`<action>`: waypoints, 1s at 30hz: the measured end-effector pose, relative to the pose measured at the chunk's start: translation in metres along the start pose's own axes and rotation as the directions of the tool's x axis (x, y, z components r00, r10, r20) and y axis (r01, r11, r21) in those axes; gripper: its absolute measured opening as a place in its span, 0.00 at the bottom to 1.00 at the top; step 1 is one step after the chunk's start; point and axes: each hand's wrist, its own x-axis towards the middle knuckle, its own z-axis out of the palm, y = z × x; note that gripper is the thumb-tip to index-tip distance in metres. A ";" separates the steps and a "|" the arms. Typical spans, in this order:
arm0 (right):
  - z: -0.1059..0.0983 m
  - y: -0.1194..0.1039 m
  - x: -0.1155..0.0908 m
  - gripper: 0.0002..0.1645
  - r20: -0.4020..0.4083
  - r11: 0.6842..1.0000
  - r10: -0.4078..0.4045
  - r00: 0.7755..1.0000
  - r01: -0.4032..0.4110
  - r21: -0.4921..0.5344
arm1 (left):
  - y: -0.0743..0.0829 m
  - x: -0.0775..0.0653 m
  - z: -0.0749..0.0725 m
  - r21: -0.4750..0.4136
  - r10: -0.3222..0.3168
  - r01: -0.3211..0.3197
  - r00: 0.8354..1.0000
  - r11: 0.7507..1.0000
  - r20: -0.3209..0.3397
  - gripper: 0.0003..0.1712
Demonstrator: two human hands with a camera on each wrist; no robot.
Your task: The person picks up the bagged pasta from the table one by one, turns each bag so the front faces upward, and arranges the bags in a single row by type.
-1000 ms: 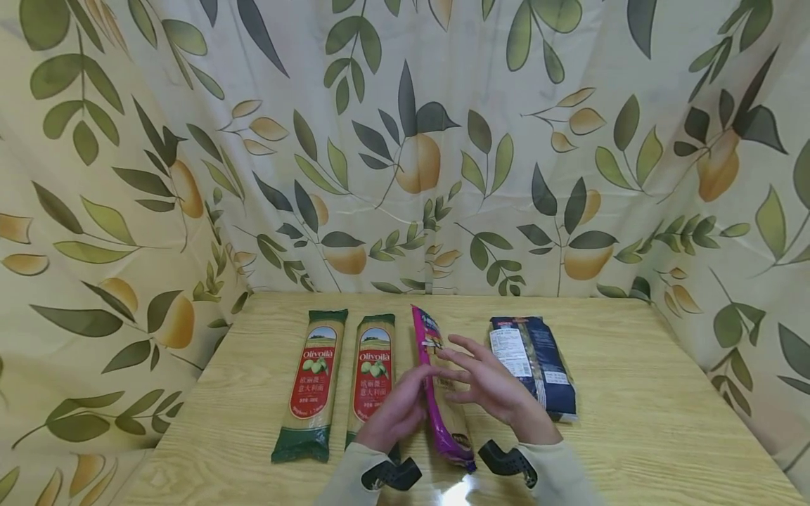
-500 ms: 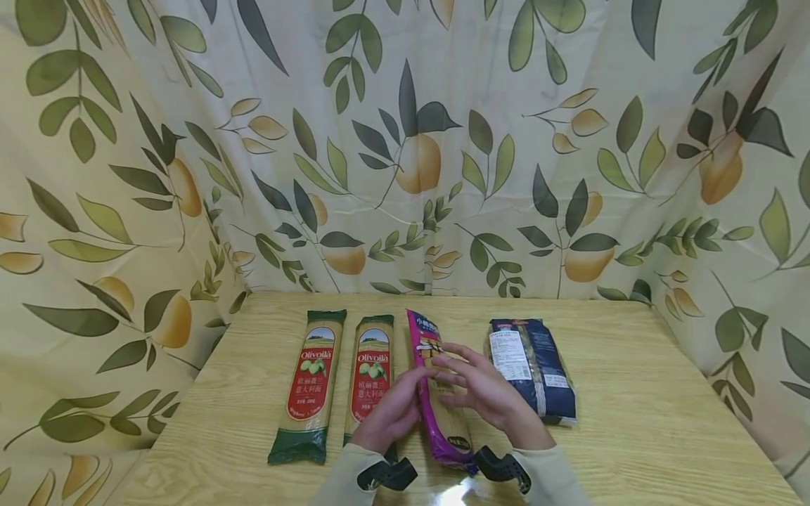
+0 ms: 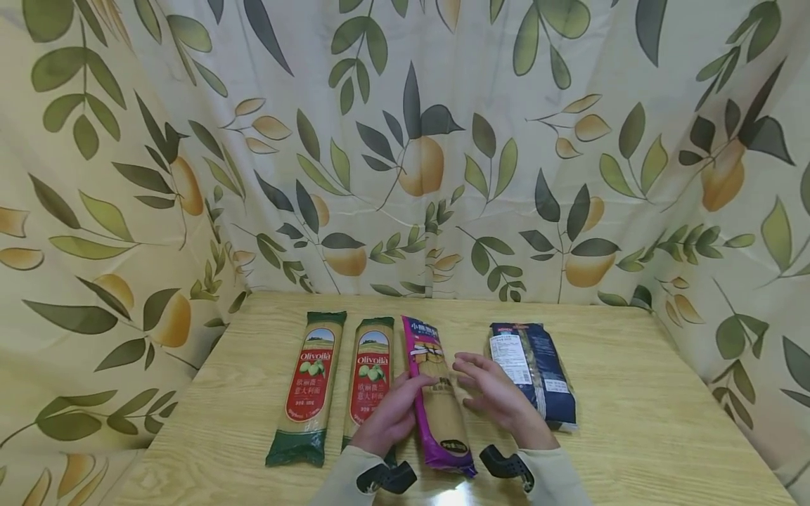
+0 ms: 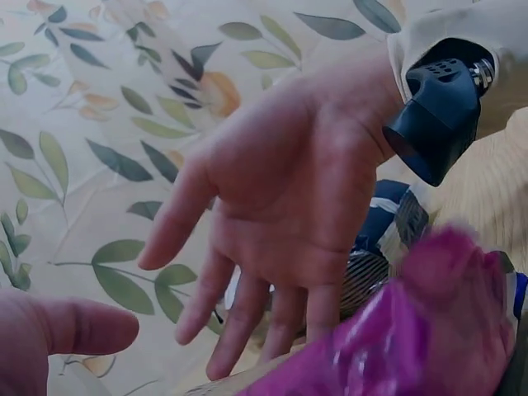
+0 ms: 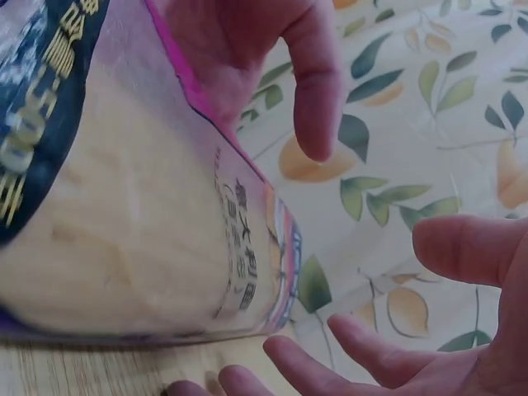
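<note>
A purple-edged spaghetti pack (image 3: pixel 441 407) lies face up on the table, its clear front showing pale pasta. My left hand (image 3: pixel 394 416) is at its left side, the thumb reaching over the edge. On the other side, my right hand (image 3: pixel 496 397) hovers close by with its fingers spread and loosely bent. In the left wrist view, the right palm (image 4: pixel 280 181) faces the purple end of the pack (image 4: pixel 379 338), holding nothing. The right wrist view has a gap between the right fingers (image 5: pixel 371 351) and the pack (image 5: pixel 148 198); the left thumb (image 5: pixel 318 99) points down beyond it.
Two green-ended Olivoilà spaghetti packs, one at far left (image 3: pixel 310 386) and one beside my left hand (image 3: pixel 372 365), lie roughly parallel. A dark blue pack with a white label (image 3: pixel 538 372) lies at the right. A leaf-patterned curtain (image 3: pixel 405 140) borders the wooden table (image 3: pixel 633 436).
The purple-edged pack has gone from tilted on its side to lying flatter, face up, its top shifting slightly left. My right hand has drawn away from it to the right.
</note>
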 end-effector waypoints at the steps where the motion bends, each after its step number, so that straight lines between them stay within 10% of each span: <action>1: 0.000 0.001 0.001 0.37 0.002 1.000 0.002 1.000 -0.002 0.011 | 0.000 0.000 0.000 -0.013 -0.003 0.003 1.000 1.000 -0.003 0.39; 30: -0.003 0.018 0.008 0.45 0.220 0.988 0.061 0.974 -0.090 0.127 | 0.008 0.001 -0.004 -0.096 -0.048 0.049 0.999 0.994 0.018 0.37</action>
